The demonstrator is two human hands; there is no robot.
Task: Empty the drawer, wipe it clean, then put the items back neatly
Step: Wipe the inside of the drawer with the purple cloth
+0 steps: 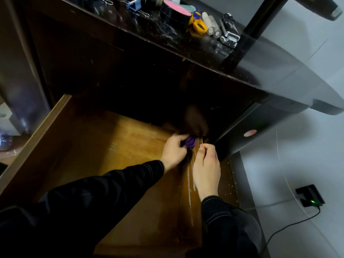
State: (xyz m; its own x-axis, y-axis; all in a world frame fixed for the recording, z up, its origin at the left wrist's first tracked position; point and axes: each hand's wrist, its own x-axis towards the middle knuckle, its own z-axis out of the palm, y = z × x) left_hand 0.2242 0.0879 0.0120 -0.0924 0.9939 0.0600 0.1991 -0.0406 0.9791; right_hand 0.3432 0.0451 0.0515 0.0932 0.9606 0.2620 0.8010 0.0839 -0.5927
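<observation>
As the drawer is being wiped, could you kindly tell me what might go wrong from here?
The left hand holds the purple cloth in the wooden drawer's shadowed back corner, so dirt there could be missed. The clear plastic stapler and white cylinders sit on the dark desk above the open drawer; a bump might drop them in. Pale specks right of the drawer's side wall could fall inside.

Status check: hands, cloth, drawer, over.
Left hand grips purple cloth in far right corner of drawer. Right hand beside it, fingers curled, hold unclear. Tape, scissors up on desk.
</observation>
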